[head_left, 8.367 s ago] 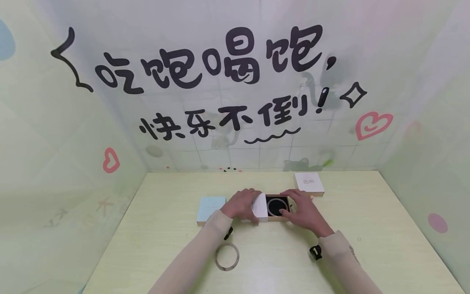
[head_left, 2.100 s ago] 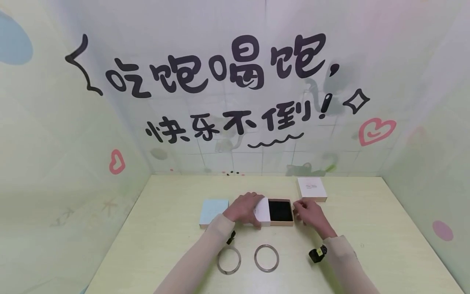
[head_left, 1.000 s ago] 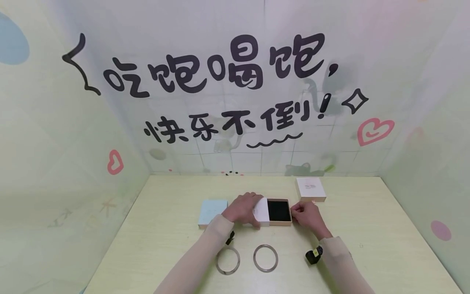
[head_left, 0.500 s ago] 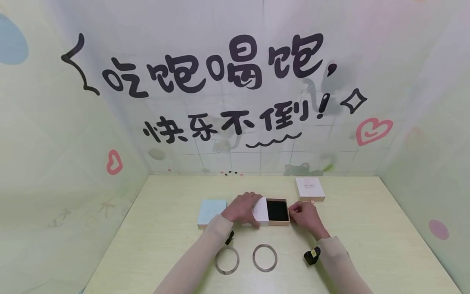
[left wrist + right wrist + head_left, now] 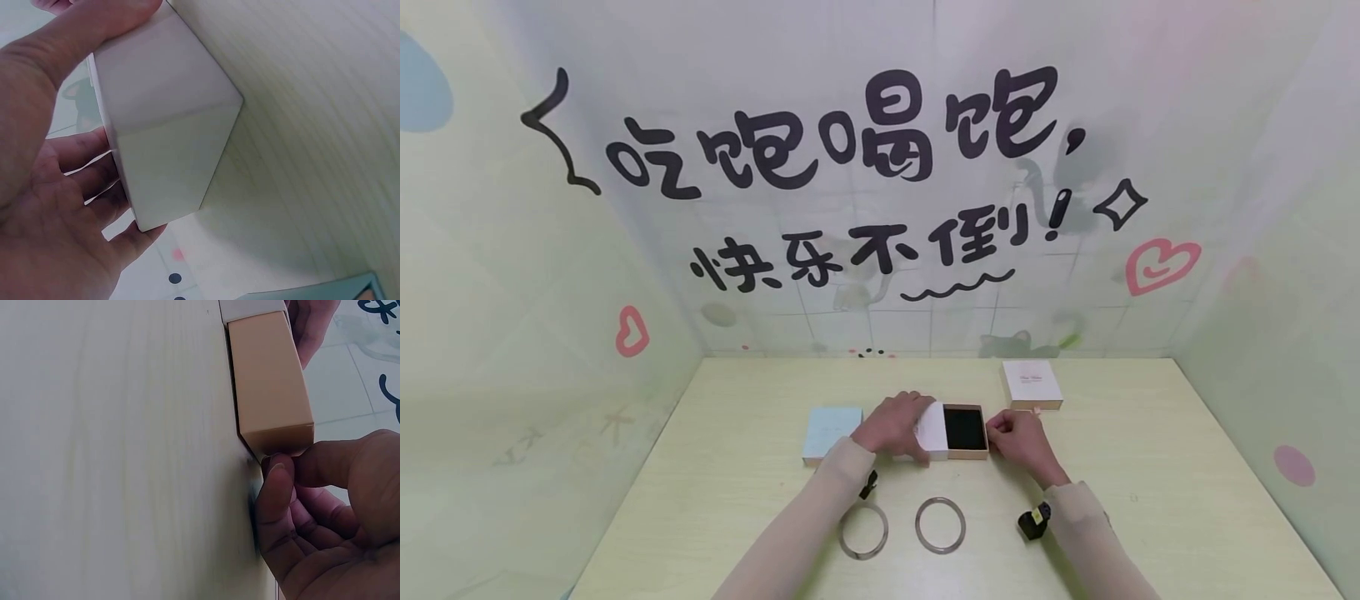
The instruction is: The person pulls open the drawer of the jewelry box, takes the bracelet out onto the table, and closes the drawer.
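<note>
The head view looks into a small drawer-style cardboard box: its tan tray (image 5: 967, 455), with a flat black lining (image 5: 966, 428), stands partway out of a white sleeve (image 5: 932, 429), on the pale wood-grain table (image 5: 745, 500). Only there do two thin, greyish, ring-shaped bangles (image 5: 940, 550) show, lying side by side and apart in front of the box, and a square white box with pink lettering (image 5: 1032, 379) behind the right hand (image 5: 1024, 442). The light blue box (image 5: 835, 429), left of the sleeve, comes into the left wrist view merely as a corner. That view shows instead how the left hand (image 5: 891, 425) grasps the sleeve, thumb on one side and fingers on the opposite one. The right wrist view gives what the head view cannot: the right thumb and index finger pinching at the tray's outer end, their tips hiding just what is between them. Seen close, the sleeve is plain white with crisp edges; the tray's outer wall is smooth and tan, its end face shadowed.
</note>
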`<move>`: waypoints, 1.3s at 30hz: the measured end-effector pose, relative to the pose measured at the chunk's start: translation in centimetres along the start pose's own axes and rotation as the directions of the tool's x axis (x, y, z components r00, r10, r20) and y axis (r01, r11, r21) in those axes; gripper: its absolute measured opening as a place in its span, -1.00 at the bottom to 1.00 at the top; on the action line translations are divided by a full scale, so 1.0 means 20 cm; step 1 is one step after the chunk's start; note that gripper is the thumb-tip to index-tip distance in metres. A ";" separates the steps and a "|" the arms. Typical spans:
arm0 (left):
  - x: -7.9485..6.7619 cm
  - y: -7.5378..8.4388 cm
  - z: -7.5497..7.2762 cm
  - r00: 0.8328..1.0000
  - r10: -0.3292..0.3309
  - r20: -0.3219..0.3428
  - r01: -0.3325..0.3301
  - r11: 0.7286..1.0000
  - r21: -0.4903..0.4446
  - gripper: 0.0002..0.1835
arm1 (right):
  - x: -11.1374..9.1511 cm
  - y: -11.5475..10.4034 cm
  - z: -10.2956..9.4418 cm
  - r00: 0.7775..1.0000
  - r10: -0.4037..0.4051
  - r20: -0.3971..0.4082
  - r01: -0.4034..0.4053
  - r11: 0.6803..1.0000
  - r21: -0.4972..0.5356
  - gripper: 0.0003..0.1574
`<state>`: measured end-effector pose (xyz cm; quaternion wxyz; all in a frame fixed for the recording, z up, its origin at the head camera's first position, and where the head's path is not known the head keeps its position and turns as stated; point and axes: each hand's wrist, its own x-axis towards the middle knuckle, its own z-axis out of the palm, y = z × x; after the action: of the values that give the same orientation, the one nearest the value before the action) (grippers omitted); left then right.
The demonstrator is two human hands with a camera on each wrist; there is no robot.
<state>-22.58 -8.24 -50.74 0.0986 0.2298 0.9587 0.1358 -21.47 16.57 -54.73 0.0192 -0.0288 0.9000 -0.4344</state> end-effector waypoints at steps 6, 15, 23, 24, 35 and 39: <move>0.00 0.00 0.00 1.000 -0.005 0.002 0.005 1.000 -0.008 0.02 | -0.01 -0.01 0.01 1.000 -0.001 0.004 0.001 1.000 0.014 -0.90; -0.01 -0.01 0.00 1.000 -0.009 -0.002 0.009 1.000 -0.005 0.03 | -0.01 -0.03 0.03 1.000 0.013 0.011 -0.014 0.999 0.047 -0.90; -0.01 0.01 0.00 1.000 -0.007 0.000 0.007 1.000 -0.006 0.03 | 0.00 -0.05 0.07 1.000 -0.025 0.003 0.025 0.999 0.046 -0.90; -0.01 0.01 0.00 1.000 -0.007 -0.001 0.007 1.000 -0.005 0.03 | 0.00 -0.05 0.07 1.000 -0.027 0.002 0.027 0.999 0.044 -0.90; 0.00 0.01 -0.01 1.000 -0.006 0.001 0.006 1.000 0.000 0.03 | 0.01 -0.06 0.09 1.000 -0.025 0.004 0.024 0.999 0.033 -0.91; 0.00 0.00 -0.01 1.000 -0.005 0.004 0.005 1.000 0.003 0.03 | 0.02 -0.07 0.09 1.000 -0.019 0.008 0.018 0.999 0.035 -0.92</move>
<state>-22.64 -8.23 -50.53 0.1005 0.2280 0.9592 0.1338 -21.66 14.25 -54.80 0.0194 -0.0386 0.8919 -0.4502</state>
